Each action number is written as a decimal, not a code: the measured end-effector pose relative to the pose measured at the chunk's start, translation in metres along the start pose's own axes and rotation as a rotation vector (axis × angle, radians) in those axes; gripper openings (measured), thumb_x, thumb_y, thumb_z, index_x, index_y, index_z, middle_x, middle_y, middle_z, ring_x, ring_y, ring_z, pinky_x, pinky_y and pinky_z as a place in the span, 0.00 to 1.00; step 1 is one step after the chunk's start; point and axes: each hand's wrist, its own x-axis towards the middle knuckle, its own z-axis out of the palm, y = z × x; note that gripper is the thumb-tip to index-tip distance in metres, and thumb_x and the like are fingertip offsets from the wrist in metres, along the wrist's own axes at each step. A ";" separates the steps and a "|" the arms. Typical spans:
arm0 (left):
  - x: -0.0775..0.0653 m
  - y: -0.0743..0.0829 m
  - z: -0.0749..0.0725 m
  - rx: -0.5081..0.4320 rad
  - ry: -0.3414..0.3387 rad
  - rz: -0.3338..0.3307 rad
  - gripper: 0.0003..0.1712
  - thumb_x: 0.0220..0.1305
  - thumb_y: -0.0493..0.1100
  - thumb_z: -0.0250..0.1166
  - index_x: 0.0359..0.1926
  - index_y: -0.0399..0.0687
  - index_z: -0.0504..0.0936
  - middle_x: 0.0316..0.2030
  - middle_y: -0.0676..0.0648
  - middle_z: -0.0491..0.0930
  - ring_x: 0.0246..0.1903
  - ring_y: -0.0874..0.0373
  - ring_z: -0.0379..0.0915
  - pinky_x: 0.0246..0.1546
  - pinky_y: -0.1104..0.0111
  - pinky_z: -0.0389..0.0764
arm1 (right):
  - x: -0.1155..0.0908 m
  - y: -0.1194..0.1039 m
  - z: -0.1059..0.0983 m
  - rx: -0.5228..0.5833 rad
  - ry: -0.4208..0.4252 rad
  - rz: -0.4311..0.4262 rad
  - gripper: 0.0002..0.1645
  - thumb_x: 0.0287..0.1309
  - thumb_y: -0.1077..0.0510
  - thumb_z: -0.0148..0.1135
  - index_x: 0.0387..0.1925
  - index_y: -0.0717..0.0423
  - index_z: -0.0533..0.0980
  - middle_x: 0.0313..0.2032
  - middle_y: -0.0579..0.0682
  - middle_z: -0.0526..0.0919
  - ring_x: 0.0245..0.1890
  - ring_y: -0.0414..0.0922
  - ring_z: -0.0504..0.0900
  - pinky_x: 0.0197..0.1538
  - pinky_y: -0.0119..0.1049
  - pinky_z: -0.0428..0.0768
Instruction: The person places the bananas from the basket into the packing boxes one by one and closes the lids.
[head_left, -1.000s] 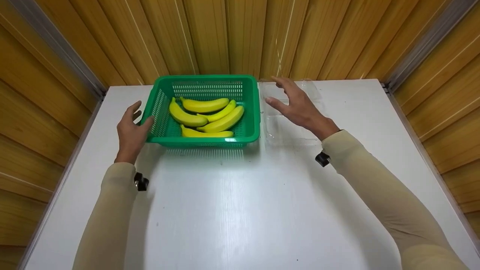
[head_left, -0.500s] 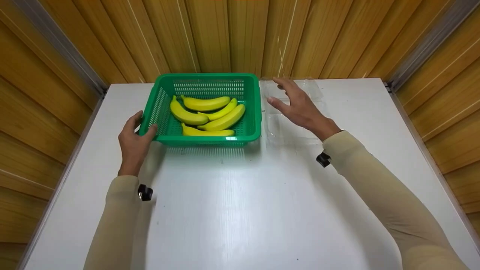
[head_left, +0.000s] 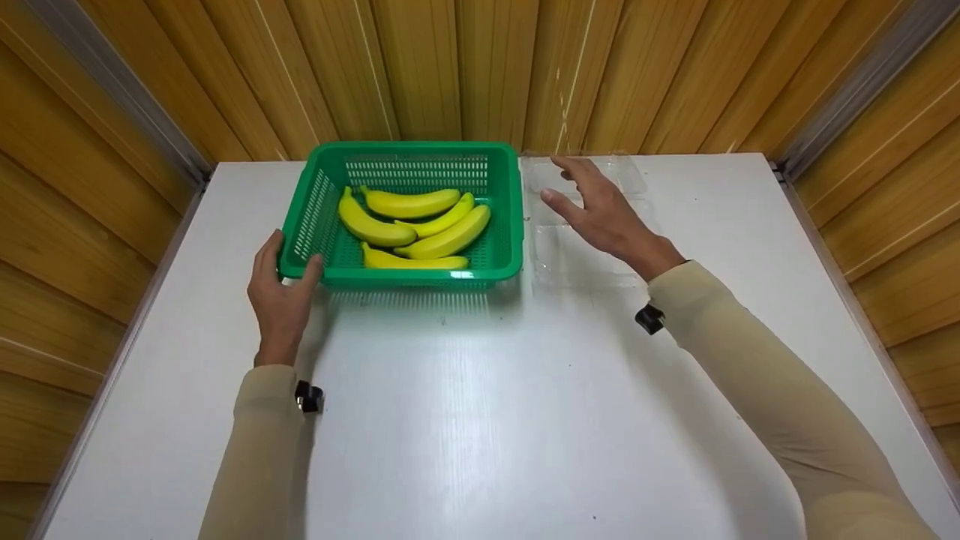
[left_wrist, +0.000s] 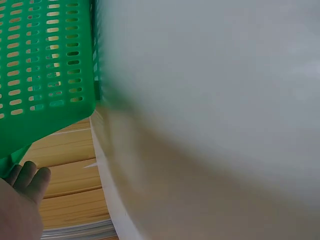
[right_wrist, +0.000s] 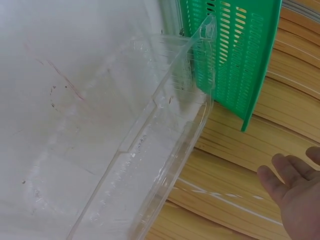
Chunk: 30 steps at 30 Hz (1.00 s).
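Observation:
A green plastic basket with slotted walls stands at the back of the white table, several yellow bananas lying inside. At its near left corner is my left hand: the thumb lies at the front rim, the fingers stretch along the outer left side. In the left wrist view those fingertips show just beside the green rim. To the right of the basket lies a clear plastic container, see-through against the table. Over it hovers my right hand, fingers and thumb spread, holding nothing.
Wood-patterned panels rise behind the table and at both sides. The white tabletop stretches from the basket toward me. The basket's right wall is right beside the clear container.
My left hand has slid toward me along the basket's left side to its near corner. The right hand stays almost where it was, and the basket and bananas keep their places on the table.

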 end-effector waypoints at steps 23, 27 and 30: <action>0.003 -0.003 0.009 -0.132 0.060 0.003 0.40 0.68 0.45 0.76 0.76 0.39 0.71 0.72 0.45 0.72 0.70 0.54 0.70 0.71 0.60 0.72 | 0.002 -0.006 0.010 0.001 -0.031 0.012 0.47 0.77 0.31 0.52 0.84 0.51 0.56 0.79 0.53 0.61 0.77 0.56 0.62 0.76 0.60 0.66; 0.000 -0.002 0.006 -0.151 0.062 -0.044 0.41 0.68 0.45 0.76 0.77 0.44 0.71 0.73 0.48 0.72 0.72 0.55 0.68 0.72 0.62 0.70 | 0.005 -0.010 0.015 -0.011 -0.045 -0.004 0.48 0.77 0.31 0.54 0.84 0.50 0.54 0.80 0.53 0.60 0.78 0.53 0.62 0.77 0.58 0.65; -0.002 -0.002 0.004 -0.161 0.057 -0.064 0.42 0.67 0.45 0.76 0.78 0.45 0.71 0.74 0.48 0.71 0.73 0.56 0.67 0.73 0.63 0.69 | 0.008 -0.014 0.020 -0.017 -0.049 -0.016 0.49 0.76 0.32 0.56 0.85 0.49 0.53 0.80 0.52 0.60 0.77 0.52 0.62 0.77 0.57 0.65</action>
